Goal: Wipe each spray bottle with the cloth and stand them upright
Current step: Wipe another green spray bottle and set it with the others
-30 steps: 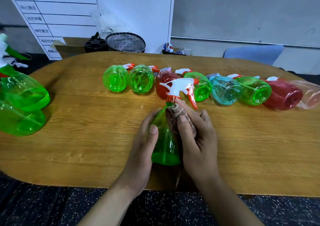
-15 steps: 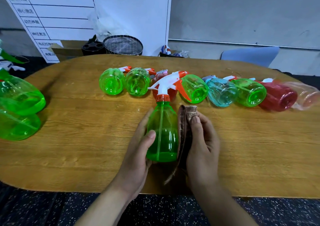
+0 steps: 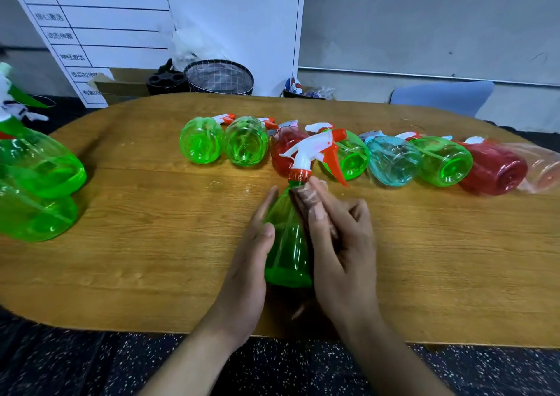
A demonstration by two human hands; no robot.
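The green bottle (image 3: 288, 244) stands upright between both hands, left hand (image 3: 251, 262) fingers straight against it, right hand (image 3: 339, 244) pressing the cloth (image 3: 309, 197) near its neck.

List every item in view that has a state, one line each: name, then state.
Held green bottle: upright on the table, being wiped near the neck.
Cloth: mostly hidden under the right hand.
Left hand: flat against the held bottle's side.
Right hand: pressing the cloth to the bottle.
Row of bottles: lying on their sides, bases toward the camera.
Two green bottles at left: upright.
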